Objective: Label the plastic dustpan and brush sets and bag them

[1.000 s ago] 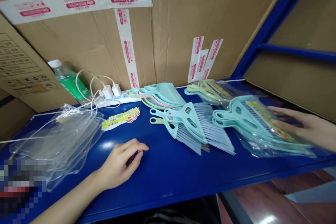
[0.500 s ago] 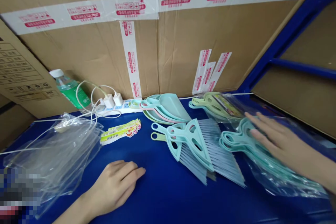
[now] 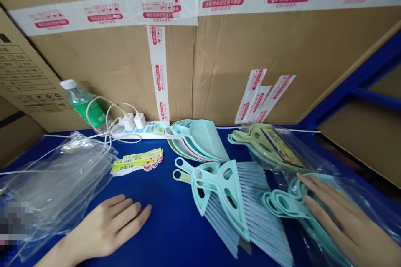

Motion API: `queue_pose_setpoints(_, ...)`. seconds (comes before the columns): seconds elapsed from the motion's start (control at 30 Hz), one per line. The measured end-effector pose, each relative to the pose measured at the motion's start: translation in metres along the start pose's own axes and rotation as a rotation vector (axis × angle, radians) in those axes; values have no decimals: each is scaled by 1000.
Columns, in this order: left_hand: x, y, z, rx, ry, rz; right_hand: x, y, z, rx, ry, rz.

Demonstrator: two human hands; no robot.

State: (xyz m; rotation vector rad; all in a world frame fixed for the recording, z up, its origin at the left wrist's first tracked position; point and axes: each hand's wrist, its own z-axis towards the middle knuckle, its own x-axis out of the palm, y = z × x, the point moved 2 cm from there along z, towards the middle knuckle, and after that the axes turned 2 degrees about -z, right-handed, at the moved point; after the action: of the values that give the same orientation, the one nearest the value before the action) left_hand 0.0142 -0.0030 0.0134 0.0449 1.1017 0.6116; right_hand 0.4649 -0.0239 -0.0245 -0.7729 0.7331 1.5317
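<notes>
Blue tabletop (image 3: 163,238), brushes (image 3: 239,212), taped cardboard (image 3: 225,54) behind

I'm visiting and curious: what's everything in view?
plastic bottle: one, green, back left
plastic power strip: one, white, back
boxy chargers: two, white, on strip
thin cables: several, white, left
flat plastic bags: several, clear, left
printed labels: several, yellow, left
plastic dustpans: several, mostly aqua, centre
bristled brushes: several, mostly aqua, centre
bagged bundles: several, aqua, green, right
cardboard boxes: several, brown, behind
printed tape: several, white, behind
table: one, blue, underneath
left hand: one, bare, left
right hand: one, bare, over bundles
</notes>
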Motion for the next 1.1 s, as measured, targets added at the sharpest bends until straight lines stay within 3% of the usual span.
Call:
queue_pose_setpoints(0.1,-5,-1,5,9,49,-14,-12,20,1,-218,-165,-106)
queue_pose_setpoints(0.27,-6,-5,4,-25,132,1,-28,92,0,-218,-353,116)
queue_pose_setpoints(0.37,-8,-9,1,-19,135,-19,-30,123,0,-290,-456,33)
queue_pose_setpoints(0.47,-12,-17,1,7,144,-63,-28,129,0,-272,-413,-11)
queue_pose_setpoints(0.6,-14,-22,2,-2,166,-96,-29,127,-2,-299,-398,94)
queue_pose_setpoints(0.83,2,-13,7,-4,165,-49,-29,132,-6,-344,-327,329)
queue_pose_setpoints(1.0,8,-12,20,131,148,-14,-25,141,-15,-370,-309,335)
queue_pose_setpoints(1.1,7,-12,34,180,234,78,-22,148,-21,-341,-289,324)
